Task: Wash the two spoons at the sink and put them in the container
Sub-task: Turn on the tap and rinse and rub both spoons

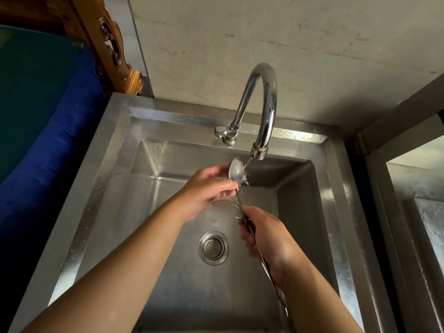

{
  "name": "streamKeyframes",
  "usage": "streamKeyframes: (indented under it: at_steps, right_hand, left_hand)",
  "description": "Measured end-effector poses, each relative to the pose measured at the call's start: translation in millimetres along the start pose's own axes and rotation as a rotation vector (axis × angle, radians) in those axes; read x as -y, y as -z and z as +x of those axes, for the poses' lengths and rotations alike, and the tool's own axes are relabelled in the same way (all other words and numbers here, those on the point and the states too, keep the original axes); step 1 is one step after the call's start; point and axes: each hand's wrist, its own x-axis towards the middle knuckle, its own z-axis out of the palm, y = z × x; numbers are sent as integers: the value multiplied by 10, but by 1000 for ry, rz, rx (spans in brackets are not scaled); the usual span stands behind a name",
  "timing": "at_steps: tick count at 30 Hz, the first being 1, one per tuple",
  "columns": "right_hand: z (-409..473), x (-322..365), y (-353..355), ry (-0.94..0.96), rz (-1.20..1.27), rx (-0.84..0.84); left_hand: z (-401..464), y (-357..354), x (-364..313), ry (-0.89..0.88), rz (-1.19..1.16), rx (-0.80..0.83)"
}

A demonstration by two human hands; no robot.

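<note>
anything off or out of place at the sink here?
Nothing stands out. Water from the faucet lands on the bowl of one spoon, steadied by the left hand; the right hand grips both handles, with the second spoon lower. Splash stays inside the sink. No container in view.

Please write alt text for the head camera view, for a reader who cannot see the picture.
Over a steel sink, the left hand rubs the bowl of a spoon under water from the curved tap. The right hand grips the handles of both spoons; the second spoon sits lower, above the drain.
</note>
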Motion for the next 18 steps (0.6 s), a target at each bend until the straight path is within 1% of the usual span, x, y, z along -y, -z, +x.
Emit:
streamKeyframes:
  at_steps: [3,5,12,18]
  right_hand:
    - [-54,19,20,29,9,30]
    - [-97,37,17,49,-6,33]
    - [-197,149,23,57,49,24]
    - [-222,185,48,65,-80,-65]
  left_hand:
    - [-17,29,13,-3,-136,44]
    - [-14,38,19,-24,-170,54]
    - [21,8,51,-42,-177,60]
    - [120,-117,29,-57,-88,-2]
